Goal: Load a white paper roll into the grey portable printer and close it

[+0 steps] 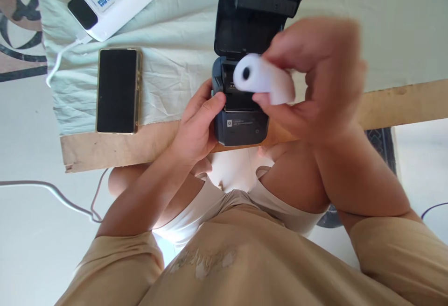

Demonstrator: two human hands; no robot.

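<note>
A dark portable printer (241, 131) stands near the table's front edge with its lid (250, 30) swung up, so part of its inner bay shows. My left hand (198, 121) grips the printer's left side, thumb on the rim of the bay. Over the bay, my right hand (315, 77) holds a white paper roll (261, 77) between thumb and fingers. The roll's end with its dark core hole faces left. The hand is blurred by motion, and both roll and hand hide the right part of the bay.
A phone (117, 91) in a clear case lies left on the pale green cloth (168, 67). Behind it sits a white power bank (115, 2) with a dark panel and a white cable (61, 58). A bare wooden edge (150, 142) runs along the table's front.
</note>
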